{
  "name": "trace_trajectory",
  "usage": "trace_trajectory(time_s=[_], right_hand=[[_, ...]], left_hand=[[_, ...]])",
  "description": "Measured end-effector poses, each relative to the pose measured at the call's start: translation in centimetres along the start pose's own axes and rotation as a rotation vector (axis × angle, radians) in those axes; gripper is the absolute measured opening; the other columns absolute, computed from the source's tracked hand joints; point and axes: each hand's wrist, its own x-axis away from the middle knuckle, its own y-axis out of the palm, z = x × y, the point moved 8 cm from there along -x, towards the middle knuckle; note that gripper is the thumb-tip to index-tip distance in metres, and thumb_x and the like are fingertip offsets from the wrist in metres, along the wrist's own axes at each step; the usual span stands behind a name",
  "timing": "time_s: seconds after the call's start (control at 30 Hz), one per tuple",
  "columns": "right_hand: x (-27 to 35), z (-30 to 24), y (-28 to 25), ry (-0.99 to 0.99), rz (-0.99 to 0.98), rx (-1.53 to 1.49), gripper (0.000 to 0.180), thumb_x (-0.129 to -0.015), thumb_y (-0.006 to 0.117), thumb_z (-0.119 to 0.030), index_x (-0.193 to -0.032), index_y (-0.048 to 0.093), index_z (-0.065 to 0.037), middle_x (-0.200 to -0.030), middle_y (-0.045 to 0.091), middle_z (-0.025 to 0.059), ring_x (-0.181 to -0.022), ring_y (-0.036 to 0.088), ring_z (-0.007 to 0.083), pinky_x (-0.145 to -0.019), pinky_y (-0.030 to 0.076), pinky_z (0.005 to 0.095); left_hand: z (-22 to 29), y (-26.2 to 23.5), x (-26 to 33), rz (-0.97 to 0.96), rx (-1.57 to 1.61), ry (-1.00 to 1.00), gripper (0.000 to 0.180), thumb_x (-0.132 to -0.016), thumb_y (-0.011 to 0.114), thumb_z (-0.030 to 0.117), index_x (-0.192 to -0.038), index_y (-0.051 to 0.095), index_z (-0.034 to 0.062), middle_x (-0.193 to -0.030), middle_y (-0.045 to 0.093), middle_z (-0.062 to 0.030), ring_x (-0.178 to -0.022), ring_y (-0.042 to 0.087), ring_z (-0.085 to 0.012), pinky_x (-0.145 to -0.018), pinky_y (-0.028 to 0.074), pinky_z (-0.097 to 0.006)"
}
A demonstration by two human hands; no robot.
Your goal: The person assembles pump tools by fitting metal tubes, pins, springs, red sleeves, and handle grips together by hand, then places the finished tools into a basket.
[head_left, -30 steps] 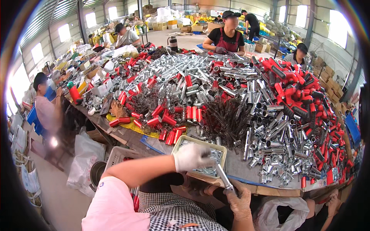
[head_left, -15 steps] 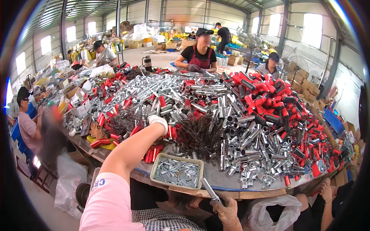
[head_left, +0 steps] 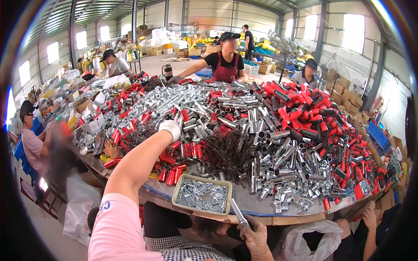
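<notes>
My left hand (head_left: 170,129), in a white glove, is stretched far out over the pile of red-capped metal tubes (head_left: 176,156). It rests on the pile, and I cannot tell whether its fingers grip anything. Down at the table's near edge, my bare right hand (head_left: 254,237) holds a slim shiny metal tube (head_left: 237,211) that points up toward a shallow pale tray (head_left: 176,195) of small metal pins. A clump of dark springs (head_left: 226,150) lies just beyond the tray.
The big table (head_left: 261,204) is heaped with silver tubes (head_left: 278,152) and red-and-black handles (head_left: 313,117). Other people work at the far side (head_left: 226,61) and left edge (head_left: 32,139). A white plastic bag (head_left: 305,241) hangs below the table rim.
My left hand has left the tray and reached forward and left onto the red-capped tubes. My right hand has kept hold of the metal tube near the table edge.
</notes>
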Motion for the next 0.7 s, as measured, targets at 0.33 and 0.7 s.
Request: trace_trajectory(time_s=[0.33, 0.7], right_hand=[[-0.4, -0.1, -1.0, -0.056, -0.021, 0.155, 0.039, -0.079, 0.067, -0.011, -0.114, 0.064, 0.007, -0.082, 0.066, 0.0065, -0.068, 0.061, 0.012, -0.064, 0.05, 0.0247], [-0.4, -8.0, 0.2, -0.474, 0.097, 0.533, 0.028, -0.07, 0.069, -0.012, -0.095, 0.07, -0.001, -0.082, 0.068, 0.017, -0.073, 0.066, 0.0312, -0.069, 0.052, 0.0374]], left_hand=[[0.7, -11.0, 9.5, 0.646, 0.77, 0.35, 0.043, -0.083, 0.058, 0.002, -0.126, 0.058, 0.0034, -0.101, 0.067, -0.0123, -0.089, 0.066, -0.0221, -0.083, 0.053, -0.031], [13.1, -4.0, 27.5, 0.14, 1.715, 0.456, 0.035, -0.083, 0.067, -0.004, -0.118, 0.059, -0.0003, -0.099, 0.062, -0.0046, -0.087, 0.06, -0.009, -0.073, 0.051, -0.024]])
